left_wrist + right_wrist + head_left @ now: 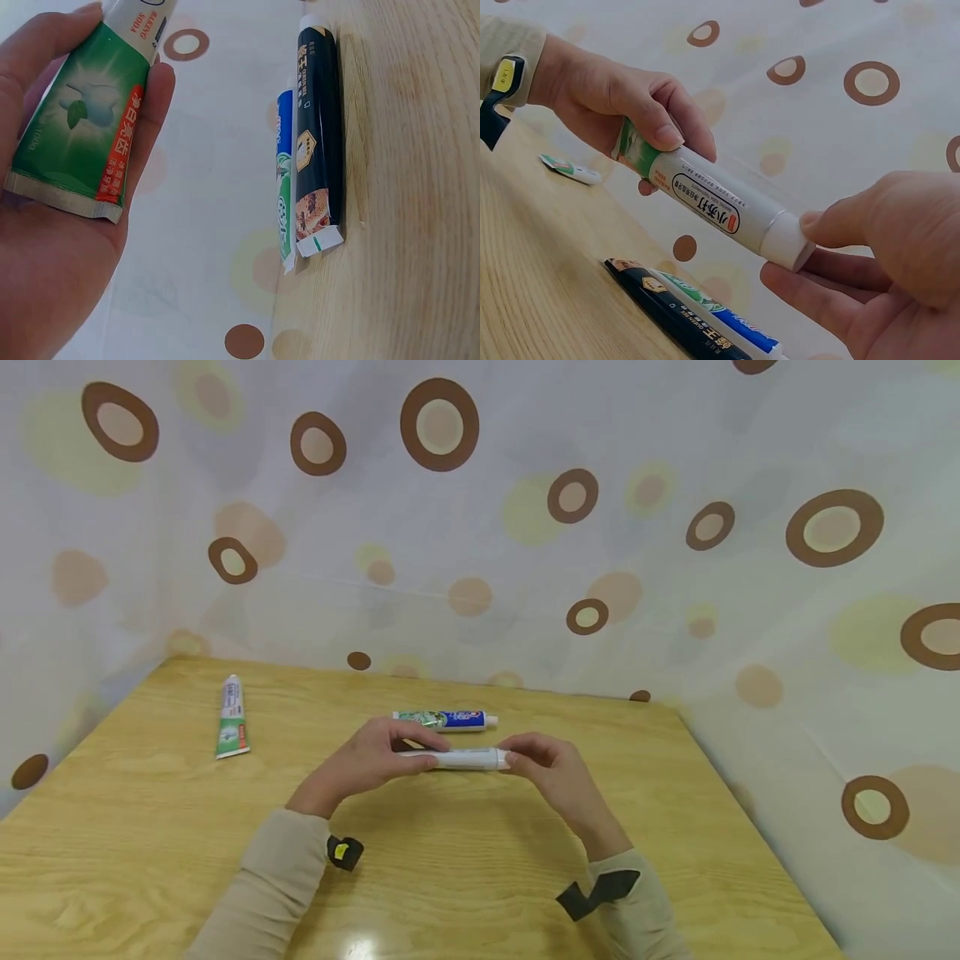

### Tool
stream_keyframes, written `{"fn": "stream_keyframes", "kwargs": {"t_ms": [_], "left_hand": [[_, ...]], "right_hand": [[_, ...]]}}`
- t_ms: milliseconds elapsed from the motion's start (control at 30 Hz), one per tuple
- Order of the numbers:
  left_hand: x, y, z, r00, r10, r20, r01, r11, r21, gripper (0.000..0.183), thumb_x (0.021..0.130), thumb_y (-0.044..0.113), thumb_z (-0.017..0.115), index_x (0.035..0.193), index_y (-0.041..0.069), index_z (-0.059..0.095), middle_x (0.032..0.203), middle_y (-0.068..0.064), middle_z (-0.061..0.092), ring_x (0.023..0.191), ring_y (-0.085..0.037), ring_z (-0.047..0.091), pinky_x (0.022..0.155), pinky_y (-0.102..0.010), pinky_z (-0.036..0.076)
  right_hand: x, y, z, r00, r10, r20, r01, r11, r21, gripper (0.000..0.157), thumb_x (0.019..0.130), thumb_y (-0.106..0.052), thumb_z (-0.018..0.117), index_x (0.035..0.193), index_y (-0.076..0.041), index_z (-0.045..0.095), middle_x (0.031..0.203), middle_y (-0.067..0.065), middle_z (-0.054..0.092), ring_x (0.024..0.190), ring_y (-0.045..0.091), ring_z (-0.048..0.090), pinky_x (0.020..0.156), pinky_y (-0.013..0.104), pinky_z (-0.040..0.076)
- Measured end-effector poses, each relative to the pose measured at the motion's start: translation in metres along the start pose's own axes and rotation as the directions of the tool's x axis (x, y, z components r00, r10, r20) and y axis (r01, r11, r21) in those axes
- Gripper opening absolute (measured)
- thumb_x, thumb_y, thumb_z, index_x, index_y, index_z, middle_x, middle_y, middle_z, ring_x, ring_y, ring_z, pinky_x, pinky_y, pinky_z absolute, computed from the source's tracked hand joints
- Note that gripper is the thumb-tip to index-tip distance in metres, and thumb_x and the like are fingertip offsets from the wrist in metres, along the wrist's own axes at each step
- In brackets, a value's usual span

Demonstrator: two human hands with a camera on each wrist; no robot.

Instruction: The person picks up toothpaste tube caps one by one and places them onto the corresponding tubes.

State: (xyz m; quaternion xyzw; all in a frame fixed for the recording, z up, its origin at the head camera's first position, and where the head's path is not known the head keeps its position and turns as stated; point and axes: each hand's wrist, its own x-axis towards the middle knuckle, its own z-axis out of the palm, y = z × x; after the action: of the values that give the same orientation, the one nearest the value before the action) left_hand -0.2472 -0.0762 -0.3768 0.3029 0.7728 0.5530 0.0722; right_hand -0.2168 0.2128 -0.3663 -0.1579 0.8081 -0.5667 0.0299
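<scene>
A white and green toothpaste tube (697,191), marked baking soda in the left wrist view, is held level above the table between both hands. My left hand (367,756) grips its green, flat-crimped tail with the thumb and fingers. At the other end my right hand (555,772) pinches the white cap (786,241) between thumb and fingers; the cap sits on the tube. Just behind the held tube, a blue and green toothpaste tube (442,720) lies on the table. Beside that lies a black toothpaste tube (319,120), hidden in the head view.
Another white and green toothpaste tube (232,718) lies apart on the left of the wooden table (150,827), cap end toward the back. A patterned cloth (480,543) with brown rings hangs behind the table and along its sides.
</scene>
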Motion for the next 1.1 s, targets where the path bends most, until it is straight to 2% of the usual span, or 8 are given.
{"fn": "stream_keyframes", "kwargs": {"t_ms": [300, 567, 800, 1100], "left_hand": [[-0.0014, 0.0019, 0.0025, 1.000, -0.001, 0.013, 0.001, 1.000, 0.012, 0.018, 0.089, 0.021, 0.075, 0.107, 0.026, 0.078, 0.116, 0.000, 0.071, 0.086, -0.019, 0.066, 0.071, -0.029, 0.055], [0.0010, 0.0050, 0.0014, 1.000, 0.027, 0.000, -0.027, 1.000, 0.013, 0.018, 0.090, 0.019, 0.075, 0.106, 0.025, 0.078, 0.116, 0.001, 0.071, 0.096, -0.024, 0.064, 0.074, -0.030, 0.056], [0.0013, 0.0034, 0.0016, 1.000, 0.028, 0.014, -0.028, 1.000, 0.014, 0.019, 0.088, 0.019, 0.077, 0.107, 0.025, 0.077, 0.115, 0.001, 0.071, 0.100, -0.028, 0.062, 0.075, -0.030, 0.055], [0.0002, 0.0035, 0.0021, 0.999, 0.036, 0.007, -0.037, 0.998, 0.047, 0.020, 0.088, 0.020, 0.077, 0.107, 0.025, 0.077, 0.117, 0.002, 0.071, 0.097, -0.024, 0.061, 0.073, -0.029, 0.054]], "right_hand": [[-0.0039, 0.0003, 0.0000, 1.000, 0.013, 0.007, -0.013, 1.000, 0.012, 0.025, 0.099, -0.017, 0.062, 0.118, -0.003, 0.067, 0.117, 0.016, 0.066, 0.100, 0.019, 0.065, 0.090, 0.028, 0.055], [-0.0022, 0.0011, -0.0017, 0.999, -0.035, 0.010, 0.035, 0.999, -0.001, 0.024, 0.097, -0.018, 0.065, 0.118, -0.008, 0.068, 0.119, 0.014, 0.067, 0.102, 0.019, 0.065, 0.091, 0.031, 0.054], [-0.0017, 0.0006, 0.0022, 0.999, 0.006, -0.039, -0.007, 1.000, -0.019, 0.025, 0.096, -0.016, 0.066, 0.118, -0.005, 0.069, 0.117, 0.013, 0.068, 0.100, 0.018, 0.066, 0.089, 0.029, 0.054], [-0.0016, -0.0068, 0.0063, 0.996, 0.036, -0.077, -0.038, 0.999, -0.022, 0.021, 0.096, -0.010, 0.065, 0.115, -0.002, 0.069, 0.113, 0.016, 0.069, 0.095, 0.020, 0.068, 0.090, 0.037, 0.056]]}}
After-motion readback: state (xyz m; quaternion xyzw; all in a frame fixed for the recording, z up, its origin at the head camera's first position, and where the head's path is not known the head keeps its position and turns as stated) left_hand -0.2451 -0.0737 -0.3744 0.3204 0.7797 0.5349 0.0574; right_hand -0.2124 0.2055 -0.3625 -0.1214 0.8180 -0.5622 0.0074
